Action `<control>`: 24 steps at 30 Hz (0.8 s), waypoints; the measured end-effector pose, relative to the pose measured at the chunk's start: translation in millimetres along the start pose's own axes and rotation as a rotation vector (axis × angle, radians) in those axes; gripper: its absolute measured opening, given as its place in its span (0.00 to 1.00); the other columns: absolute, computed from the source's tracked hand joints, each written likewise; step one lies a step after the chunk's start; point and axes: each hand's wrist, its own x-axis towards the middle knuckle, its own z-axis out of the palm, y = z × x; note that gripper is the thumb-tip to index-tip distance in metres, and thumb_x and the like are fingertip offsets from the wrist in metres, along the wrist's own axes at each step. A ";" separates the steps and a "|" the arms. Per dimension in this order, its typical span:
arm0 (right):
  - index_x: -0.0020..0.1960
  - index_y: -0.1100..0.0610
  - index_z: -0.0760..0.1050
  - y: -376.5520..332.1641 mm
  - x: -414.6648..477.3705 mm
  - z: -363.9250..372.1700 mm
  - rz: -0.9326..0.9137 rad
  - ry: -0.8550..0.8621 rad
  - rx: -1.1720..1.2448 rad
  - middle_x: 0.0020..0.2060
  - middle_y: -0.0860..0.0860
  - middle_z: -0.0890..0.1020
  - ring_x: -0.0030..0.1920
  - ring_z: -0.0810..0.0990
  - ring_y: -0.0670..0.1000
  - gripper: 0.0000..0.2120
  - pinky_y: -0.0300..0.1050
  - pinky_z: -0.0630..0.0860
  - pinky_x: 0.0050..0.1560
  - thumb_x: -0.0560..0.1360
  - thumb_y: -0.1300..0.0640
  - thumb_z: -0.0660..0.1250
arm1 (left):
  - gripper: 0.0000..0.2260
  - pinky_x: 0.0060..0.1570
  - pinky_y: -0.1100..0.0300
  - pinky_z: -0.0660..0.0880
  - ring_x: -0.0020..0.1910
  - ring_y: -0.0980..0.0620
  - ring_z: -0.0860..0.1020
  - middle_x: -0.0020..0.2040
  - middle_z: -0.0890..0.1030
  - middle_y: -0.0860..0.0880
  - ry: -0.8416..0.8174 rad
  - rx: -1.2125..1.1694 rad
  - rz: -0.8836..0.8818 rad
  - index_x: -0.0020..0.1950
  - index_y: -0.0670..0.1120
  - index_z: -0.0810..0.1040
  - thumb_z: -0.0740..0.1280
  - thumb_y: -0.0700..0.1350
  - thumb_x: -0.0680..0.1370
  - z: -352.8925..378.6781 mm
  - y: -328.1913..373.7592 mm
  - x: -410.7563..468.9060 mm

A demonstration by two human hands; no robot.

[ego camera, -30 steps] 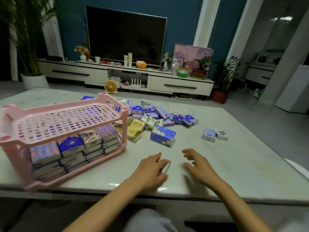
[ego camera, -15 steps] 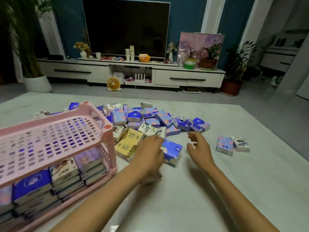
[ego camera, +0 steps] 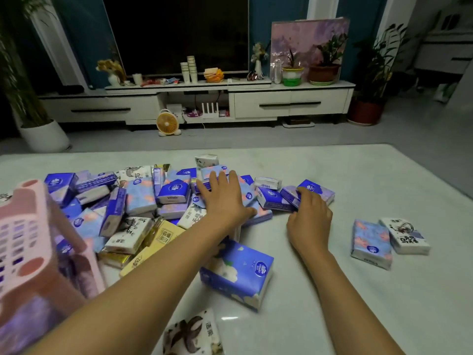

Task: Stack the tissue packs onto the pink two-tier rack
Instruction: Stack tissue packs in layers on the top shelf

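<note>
Tissue packs (ego camera: 143, 201): loose heap on desk (ego camera: 358, 303), just right of pink rack (ego camera: 33, 226). Left hand (ego camera: 225, 201): right of rack, fingers straight and spread, lying flat on heap. Right hand (ego camera: 309, 219): farther right of rack, fingers curled onto purple pack (ego camera: 318, 192) at heap's far end.

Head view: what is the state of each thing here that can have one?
left hand, fingers straight, flat on the pile of packs.
right hand, fingers curled on a purple pack.
pink rack, upright, packs on its lower tier.
television, screen dark.
large blue pack, lying on the table.
</note>
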 end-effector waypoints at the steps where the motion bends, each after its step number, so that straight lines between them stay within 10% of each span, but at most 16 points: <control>1: 0.67 0.60 0.67 1.0 -0.6 1.3 -0.014 0.008 -0.012 0.61 0.59 0.73 0.62 0.69 0.60 0.25 0.49 0.61 0.57 0.71 0.68 0.61 | 0.39 0.69 0.37 0.44 0.74 0.42 0.51 0.74 0.58 0.43 -0.009 0.016 0.002 0.73 0.45 0.54 0.67 0.60 0.71 0.7 3.0 5.2; 11: 0.55 0.63 0.77 -5.5 -0.5 -4.0 -0.114 0.187 0.307 0.48 0.59 0.82 0.50 0.77 0.62 0.16 0.48 0.66 0.50 0.68 0.68 0.65 | 0.32 0.60 0.50 0.65 0.66 0.42 0.61 0.65 0.64 0.41 -0.340 0.303 0.110 0.67 0.48 0.67 0.67 0.65 0.69 -35.8 17.5 15.7; 19: 0.53 0.57 0.69 -29.5 -8.7 -28.9 -0.513 0.443 0.389 0.50 0.60 0.81 0.53 0.73 0.55 0.16 0.46 0.66 0.56 0.66 0.65 0.58 | 0.25 0.32 0.60 0.64 0.40 0.48 0.73 0.38 0.74 0.48 0.092 -0.099 0.023 0.41 0.45 0.70 0.63 0.68 0.69 -111.4 5.2 -33.0; 24: 0.55 0.56 0.70 -75.5 -16.4 -73.5 -0.614 0.503 0.484 0.52 0.58 0.77 0.52 0.74 0.56 0.15 0.46 0.68 0.53 0.70 0.66 0.64 | 0.27 0.31 0.63 0.76 0.28 0.54 0.78 0.30 0.80 0.46 0.192 -0.316 -0.042 0.38 0.43 0.77 0.60 0.67 0.72 -181.4 -66.5 -92.5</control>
